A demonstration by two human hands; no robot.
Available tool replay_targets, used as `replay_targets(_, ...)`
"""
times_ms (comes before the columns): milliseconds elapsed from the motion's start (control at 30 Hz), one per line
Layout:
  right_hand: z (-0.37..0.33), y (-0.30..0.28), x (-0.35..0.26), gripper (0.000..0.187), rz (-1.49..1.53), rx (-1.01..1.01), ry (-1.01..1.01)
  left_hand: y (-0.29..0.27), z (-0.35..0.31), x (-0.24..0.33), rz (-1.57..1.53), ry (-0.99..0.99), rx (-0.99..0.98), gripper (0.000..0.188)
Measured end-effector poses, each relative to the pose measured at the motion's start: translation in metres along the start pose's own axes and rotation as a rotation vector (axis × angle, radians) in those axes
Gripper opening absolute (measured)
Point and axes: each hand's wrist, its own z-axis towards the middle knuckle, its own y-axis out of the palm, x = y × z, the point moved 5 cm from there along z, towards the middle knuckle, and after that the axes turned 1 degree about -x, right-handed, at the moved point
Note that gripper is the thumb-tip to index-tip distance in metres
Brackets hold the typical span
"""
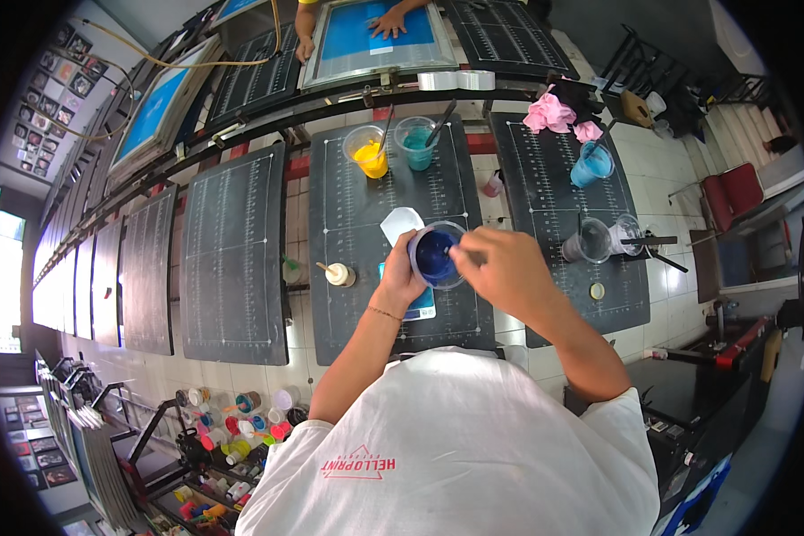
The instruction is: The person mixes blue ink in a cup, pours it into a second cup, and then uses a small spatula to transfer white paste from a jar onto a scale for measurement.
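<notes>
My left hand point(402, 277) is wrapped round the side of a clear plastic cup point(437, 257) with dark blue ink in it. Over the cup's right rim, my right hand point(505, 270) is closed on a thin stirring stick, mostly hidden by the fingers, which reaches into the ink. Beneath the cup, partly covered, lies a digital scale point(422, 306) on the black gridded board point(357, 322). A white sheet point(402, 223) sits just beyond the left hand. To the left stands a small jar of cream-coloured paste point(339, 276) with a stick in it.
Farther back stand cups of yellow ink point(370, 161) and teal ink point(417, 147). The right board holds a light-blue ink cup point(591, 165), more cups point(587, 241) and pink cloth point(549, 114). Across the rail, another person's hand point(389, 24) rests on a blue screen frame point(339, 36).
</notes>
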Motion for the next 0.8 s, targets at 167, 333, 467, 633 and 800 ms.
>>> replay_targets(167, 0.000, -0.005, -0.001, 0.021, -0.013, 0.149, 0.016, 0.022, -0.005, 0.003, -0.077, 0.082, -0.085, 0.044)
replay_targets(333, -0.003, -0.003, 0.000, 0.018, 0.041, 0.222, 0.050, 0.011, -0.004, 0.004, -0.034, 0.086, -0.021, 0.044)
replay_targets(467, -0.005, 0.007, 0.001, 0.022, -0.060, -0.021, -0.031, 0.009, 0.003, 0.007, 0.013, 0.067, 0.066, 0.042)
replay_targets(633, -0.004, 0.005, -0.001, 0.019, -0.074, 0.089, 0.002, 0.005, -0.001, 0.005, -0.021, 0.084, -0.016, 0.043)
replay_targets(800, -0.004, -0.002, 0.001, 0.018, -0.035, 0.247, 0.049, 0.015, -0.005, 0.005, 0.002, 0.169, 0.037, 0.043)
